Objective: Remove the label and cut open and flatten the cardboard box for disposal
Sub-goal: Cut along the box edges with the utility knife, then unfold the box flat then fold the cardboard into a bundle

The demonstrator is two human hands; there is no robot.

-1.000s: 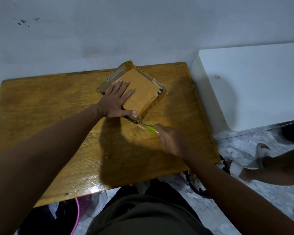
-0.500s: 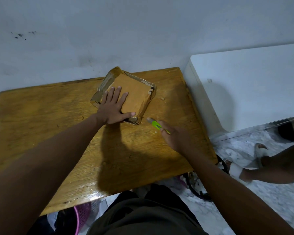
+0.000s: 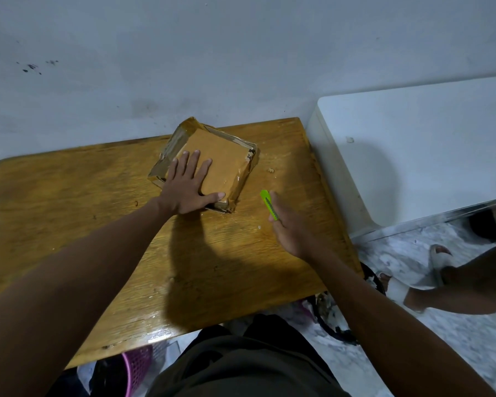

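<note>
the wooden table stands against a pale wall, with a white cabinet just beside its right edge. the cardboard box lies at the far middle of the table, near the wall, turned corner-on to the person. it is low and squarish, wrapped along its edges in glossy brown tape that looks wrinkled and partly lifted on the left side. by my judgement it is light and fairly stiff across the top panel but soft at the taped seams, and the tape will be slick under a palm, so it could slide on the varnished wood unless pressed down. the best place to steady it seems to be flat on the top panel, away from the edge being cut. a small scrap of printed label shows at its right corner; whether more label remains i cannot tell

the left hand lies flat on the box's near left part, fingers spread and straight, thumb stretched along the near edge, forearm reaching in from the lower left. the right hand hovers over the table just right of the box, apart from it, fingers closed round a green cutter that points up toward the box's right side; whether its blade is out i cannot tell
</note>
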